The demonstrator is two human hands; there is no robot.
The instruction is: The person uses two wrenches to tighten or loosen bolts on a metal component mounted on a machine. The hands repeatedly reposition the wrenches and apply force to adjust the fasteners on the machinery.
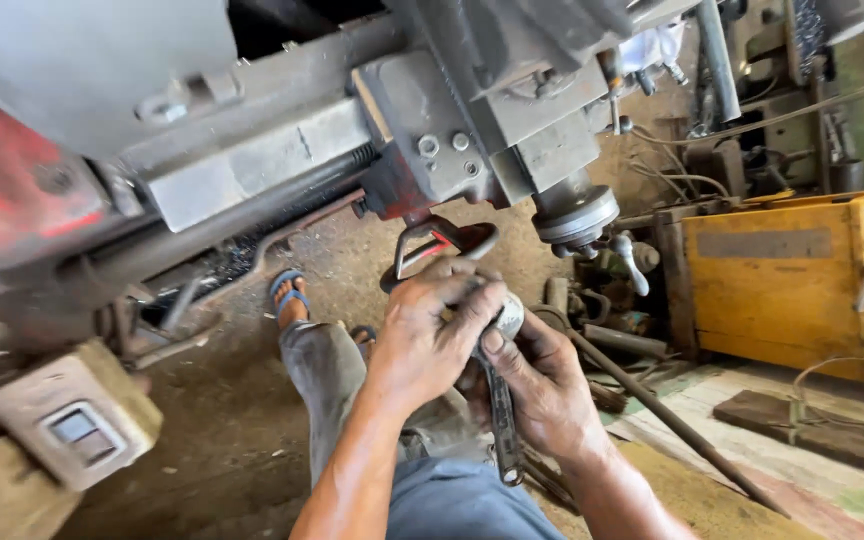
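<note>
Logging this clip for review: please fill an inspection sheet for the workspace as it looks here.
Surface: dirt floor, grimy; painted boards at right.
Job's things: wrench with a round metal part at its head.
Clutter: long steel rod, metal scraps, wooden block.
Hands: left hand cupped over the round part; right hand gripping the wrench.
Cables: wires strung at upper right.
Surroundings: large grey machine overhead, yellow box, switch box.
</note>
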